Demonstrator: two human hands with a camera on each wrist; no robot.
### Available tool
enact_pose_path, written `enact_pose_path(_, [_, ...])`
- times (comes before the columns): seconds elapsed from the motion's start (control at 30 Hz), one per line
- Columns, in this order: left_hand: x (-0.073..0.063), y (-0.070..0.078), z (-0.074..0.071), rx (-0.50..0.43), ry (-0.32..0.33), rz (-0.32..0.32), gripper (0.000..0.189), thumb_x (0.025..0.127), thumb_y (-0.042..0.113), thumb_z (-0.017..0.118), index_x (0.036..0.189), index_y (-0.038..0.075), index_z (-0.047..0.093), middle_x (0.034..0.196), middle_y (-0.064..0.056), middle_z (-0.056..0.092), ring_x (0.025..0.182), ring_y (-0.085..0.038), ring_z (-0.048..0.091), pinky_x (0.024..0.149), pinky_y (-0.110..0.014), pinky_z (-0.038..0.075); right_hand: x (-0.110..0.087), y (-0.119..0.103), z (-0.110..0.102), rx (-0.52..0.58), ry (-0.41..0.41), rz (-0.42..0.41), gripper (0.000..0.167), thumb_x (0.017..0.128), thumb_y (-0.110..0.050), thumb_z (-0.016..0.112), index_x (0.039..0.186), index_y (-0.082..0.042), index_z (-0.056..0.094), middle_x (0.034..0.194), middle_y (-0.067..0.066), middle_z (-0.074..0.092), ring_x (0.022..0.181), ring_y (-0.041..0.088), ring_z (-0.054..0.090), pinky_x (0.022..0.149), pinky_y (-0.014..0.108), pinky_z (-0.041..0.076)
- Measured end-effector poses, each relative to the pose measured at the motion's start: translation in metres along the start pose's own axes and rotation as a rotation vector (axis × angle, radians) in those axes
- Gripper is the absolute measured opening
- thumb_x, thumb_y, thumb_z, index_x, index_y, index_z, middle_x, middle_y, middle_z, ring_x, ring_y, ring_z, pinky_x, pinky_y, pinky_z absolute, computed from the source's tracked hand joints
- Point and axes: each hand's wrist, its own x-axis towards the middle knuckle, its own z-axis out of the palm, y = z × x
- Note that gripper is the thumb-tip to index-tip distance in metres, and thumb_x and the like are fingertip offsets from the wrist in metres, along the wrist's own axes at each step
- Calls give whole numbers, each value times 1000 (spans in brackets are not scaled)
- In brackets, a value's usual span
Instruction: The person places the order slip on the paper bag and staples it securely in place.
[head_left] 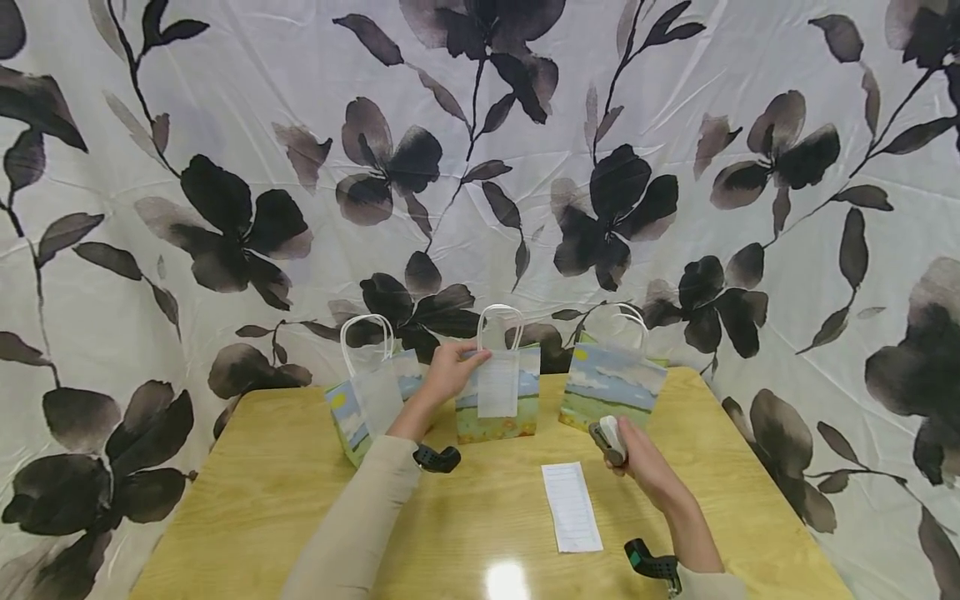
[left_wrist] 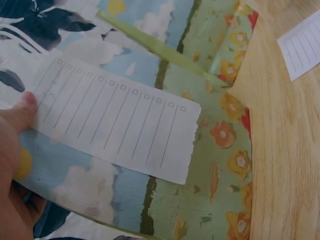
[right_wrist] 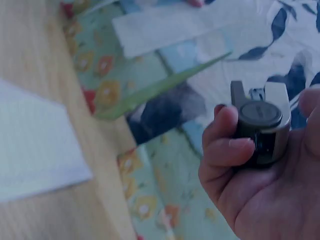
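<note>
Against the front of the middle paper gift bag (head_left: pixel 527 400) lies a white checklist slip (head_left: pixel 498 387), its lines and small boxes clear in the left wrist view. My left hand (head_left: pixel 448 371) pinches the slip and the bag's top edge together, thumb on the slip; the other fingertips are hidden behind the bag. In my right hand (head_left: pixel 643 460) is a small grey and white stapler (head_left: pixel 611 440), gripped between curled fingers and palm. In the right wrist view the stapler (right_wrist: pixel 260 120) is apart from the bags and slips.
To the left stands a similar bag (head_left: pixel 347 417) with a white slip (head_left: pixel 378 400) on its front. A third bag (head_left: pixel 613 385) stands at the right. Another lined slip (head_left: pixel 572 508) lies on the wooden table (head_left: pixel 255 500). Behind hangs a floral cloth (head_left: pixel 480 225).
</note>
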Motion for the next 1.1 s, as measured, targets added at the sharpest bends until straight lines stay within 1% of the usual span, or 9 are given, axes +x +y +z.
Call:
enact_pose_path(0.07, [-3,-1,1,3,0,-1,24,94,29,65,104,10,77,105,-3,71,95,-18,65,78,-39,51,2,-7,6,14,23,9,58,107,-45,22,132,6,38,91,16,49,69,19,47,58,28,41])
enact_pose_path(0.23, [-9,-3,1,12,8,-3,22,95,27,65,103,10,77,101,-2,72,90,-16,64,76,-38,50,14,-16,18,23,58,17,59,106,-46,33,136,4,41,97,17,51,70,19,51,60,27,42])
enact_pose_path(0.4, [-8,-2,0,14,13,7,22,94,27,66,101,9,77,101,-3,72,90,-17,65,76,-38,50,28,-23,28,84,79,-4,59,103,-46,43,131,6,47,98,15,51,69,16,48,60,25,41])
enact_pose_path(0.53, [-4,0,-2,9,24,12,22,94,26,66,102,9,77,102,-4,72,92,-18,65,77,-38,51,43,-31,37,167,89,-20,59,101,-43,51,126,10,51,100,14,51,70,14,46,60,23,41])
enact_pose_path(0.7, [-2,0,-4,2,23,22,22,94,26,66,103,9,76,98,-5,72,85,-17,65,73,-36,50,59,-40,49,338,81,18,53,99,-37,58,126,9,52,100,12,51,67,13,46,54,19,39])
enact_pose_path(0.8, [-2,-1,-4,-6,21,22,22,94,26,66,102,8,77,95,-4,73,81,-15,64,71,-34,50,67,-47,57,462,48,27,43,100,-30,58,122,6,52,98,11,54,63,10,51,49,17,39])
enact_pose_path(0.9, [-1,-3,-3,-16,23,29,21,94,25,67,102,8,77,94,-4,73,78,-15,63,69,-33,49,75,-56,64,554,-5,-4,32,101,-18,56,121,6,48,98,9,55,66,9,54,52,17,41])
enact_pose_path(0.97, [-1,-3,-2,-17,22,30,22,93,25,67,102,8,77,96,-4,73,79,-15,63,70,-33,49,79,-62,68,585,-20,-28,32,100,-9,56,125,6,45,98,7,56,68,10,50,57,19,41])
enact_pose_path(1.1, [0,-3,0,-10,12,40,22,93,26,67,101,8,77,97,-4,72,83,-15,64,73,-35,50,85,-72,75,596,5,-35,40,95,2,58,132,6,42,91,3,57,66,11,41,63,26,35])
